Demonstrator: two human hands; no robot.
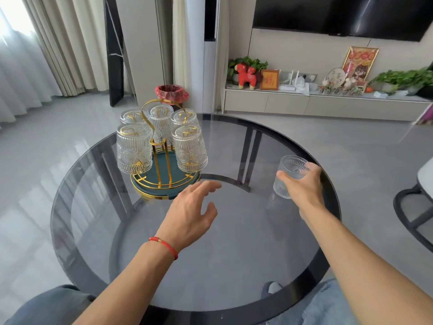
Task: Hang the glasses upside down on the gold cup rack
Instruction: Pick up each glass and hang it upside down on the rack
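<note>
The gold cup rack (161, 146) stands on a teal round tray (164, 184) at the left of a round smoked-glass table (210, 266). Several ribbed clear glasses (134, 151) hang upside down on its prongs. At the table's right edge stands one more ribbed glass (291, 168), upright, and my right hand (302, 184) is wrapped around it. My left hand (192, 212) hovers over the table just in front of the tray, fingers spread, holding nothing. A red string bracelet is on that wrist.
A bin with a red bag (171, 93) stands on the floor behind the rack. A low TV cabinet (316, 102) with plants and ornaments runs along the far wall. A chair (414, 207) sits to the right of the table.
</note>
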